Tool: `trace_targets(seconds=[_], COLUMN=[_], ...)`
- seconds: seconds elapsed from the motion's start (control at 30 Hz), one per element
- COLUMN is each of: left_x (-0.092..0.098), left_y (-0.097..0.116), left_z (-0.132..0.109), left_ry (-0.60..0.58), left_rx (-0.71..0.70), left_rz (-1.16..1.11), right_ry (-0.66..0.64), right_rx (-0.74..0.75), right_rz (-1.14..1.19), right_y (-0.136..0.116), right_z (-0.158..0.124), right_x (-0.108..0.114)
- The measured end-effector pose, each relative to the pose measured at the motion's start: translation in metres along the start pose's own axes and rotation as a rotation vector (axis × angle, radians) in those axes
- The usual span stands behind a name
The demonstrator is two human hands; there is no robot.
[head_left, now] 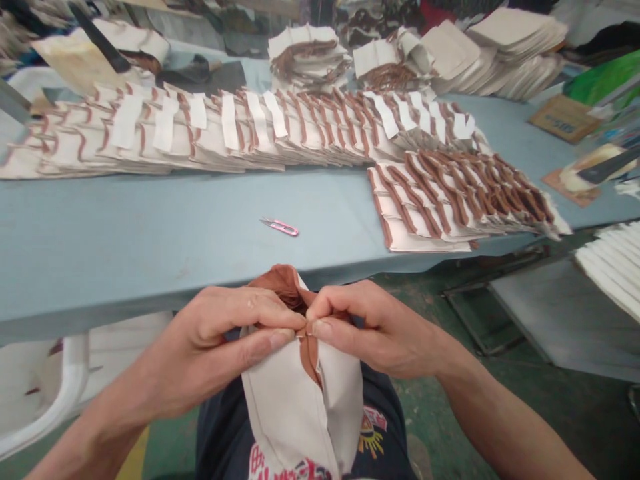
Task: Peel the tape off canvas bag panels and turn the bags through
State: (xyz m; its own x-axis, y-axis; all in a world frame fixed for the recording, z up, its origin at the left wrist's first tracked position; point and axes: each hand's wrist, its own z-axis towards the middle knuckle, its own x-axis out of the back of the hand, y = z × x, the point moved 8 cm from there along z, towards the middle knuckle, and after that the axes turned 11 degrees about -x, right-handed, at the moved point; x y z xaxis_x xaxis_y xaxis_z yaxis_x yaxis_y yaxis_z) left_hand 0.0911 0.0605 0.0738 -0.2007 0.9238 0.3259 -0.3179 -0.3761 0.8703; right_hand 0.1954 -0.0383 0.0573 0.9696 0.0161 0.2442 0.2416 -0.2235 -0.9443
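A cream fabric piece [287, 400] with a brown lining [280, 280] rests across my lap, its upper part pinched between both hands. My left hand [235, 337] grips the cloth near the seam, thumb and forefinger pressed together. Right beside it, my right hand [365, 327] pinches the same edge, the fingertips of both hands almost touching. Below them a slit in the piece shows a strip of brown. What exactly lies between the fingertips is too small to tell. Pink thread snips [281, 227] lie on the table in front of my hands.
Long overlapping rows of cream-and-brown sewn pieces [200, 140], some with white paper slips [129, 120], cover the back of the blue table [150, 227]. A second batch [450, 200] lies at the right. Behind stand fabric stacks [307, 57] and a cardboard box [565, 119].
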Motion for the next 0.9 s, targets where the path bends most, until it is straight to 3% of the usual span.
trace_targets(seconds=[0.2, 0.33, 0.43, 0.63, 0.77, 0.9], left_x=[-0.004, -0.006, -0.007, -0.012, -0.019, -0.030], left_y=[-0.006, -0.022, -0.027, -0.020, -0.001, 0.010], left_z=[0.004, -0.002, -0.004, 0.007, 0.016, 0.014], left_ry=[-0.075, -0.130, -0.192, -0.271, -0.258, -0.206], left_rx=[0.134, 0.289, 0.309, 0.180, -0.031, -0.169], left_rz=[-0.175, -0.111, -0.038, 0.119, 0.368, 0.398], right_ry=[0.104, 0.203, 0.248, 0.265, 0.252, 0.194], right_rx=[0.197, 0.316, 0.381, 0.413, 0.397, 0.422], right_rz=[-0.178, -0.312, -0.392, -0.432, -0.425, -0.331], right_y=[-0.015, -0.017, -0.018, -0.016, -0.013, -0.011], right_z=[-0.007, -0.009, -0.011, -0.014, -0.014, -0.014], right_x=[-0.001, 0.000, -0.001, -0.002, -0.002, -0.003])
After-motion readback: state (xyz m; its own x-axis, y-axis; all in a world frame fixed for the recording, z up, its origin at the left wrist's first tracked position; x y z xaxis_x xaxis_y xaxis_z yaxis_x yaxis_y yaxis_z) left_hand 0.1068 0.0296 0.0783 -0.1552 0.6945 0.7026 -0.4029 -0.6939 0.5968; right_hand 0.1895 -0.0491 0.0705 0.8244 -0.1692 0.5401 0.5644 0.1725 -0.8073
